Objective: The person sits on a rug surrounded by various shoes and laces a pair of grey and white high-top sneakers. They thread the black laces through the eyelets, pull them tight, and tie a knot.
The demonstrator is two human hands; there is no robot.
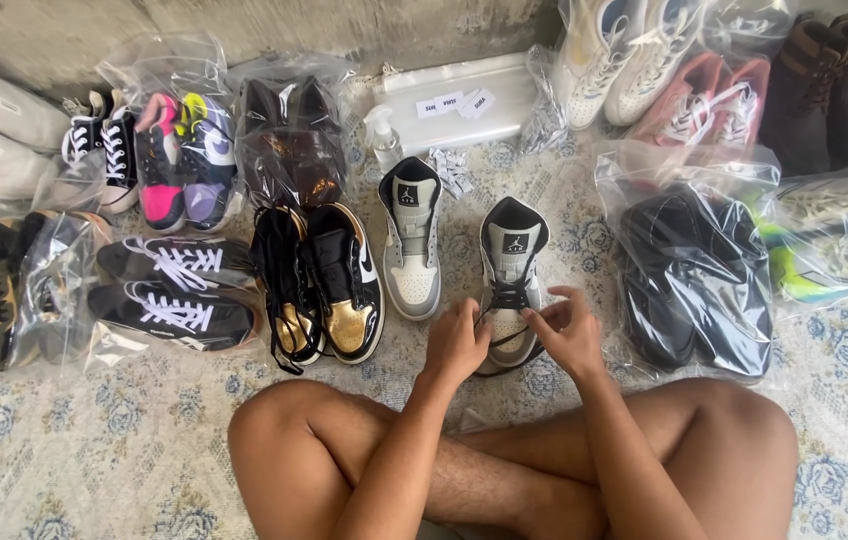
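Lacing: grey-and-white high-top leather sneaker (509,285), right of its mate (412,250).
Left hand (456,342) and right hand (569,330) pinch black laces (507,297); best kept flat, tension even.

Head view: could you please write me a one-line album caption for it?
Both hands, left and right, work black laces on a grey high-top, among bagged shoes.

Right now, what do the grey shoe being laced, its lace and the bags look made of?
Grey shoe: looks like leather or synthetic, smooth matte panels, hard to say which. Lace: dark woven cord by its look, pinched by left hand and right hand. Bags: clear plastic film, glossy, crinkled glare.
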